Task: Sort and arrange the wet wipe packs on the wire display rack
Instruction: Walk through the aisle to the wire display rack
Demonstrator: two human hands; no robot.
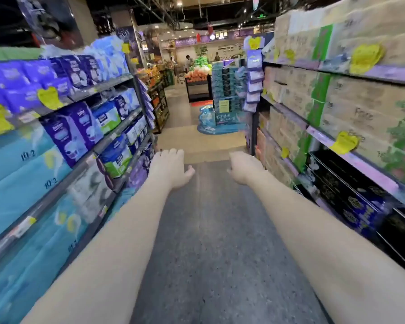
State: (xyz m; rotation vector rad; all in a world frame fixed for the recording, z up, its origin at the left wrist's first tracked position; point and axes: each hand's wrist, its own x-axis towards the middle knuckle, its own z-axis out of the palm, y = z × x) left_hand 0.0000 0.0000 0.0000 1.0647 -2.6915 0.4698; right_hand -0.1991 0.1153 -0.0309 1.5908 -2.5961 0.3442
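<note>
Both my arms stretch forward over the aisle floor. My left hand (171, 167) hangs palm down with relaxed fingers and holds nothing. My right hand (242, 168) hangs the same way, fingers loosely curled and empty. Far ahead on the right, pale purple wet wipe packs (254, 83) hang in a column on a narrow rack at the end of the right-hand shelving. Both hands are well short of it. The whole view is blurred.
Shelves of blue and purple tissue packs (75, 127) line the left side. Beige cartons and dark boxes (351, 108) fill the shelves on the right. A stacked blue display (225, 99) stands at the aisle end, with produce stands and people beyond.
</note>
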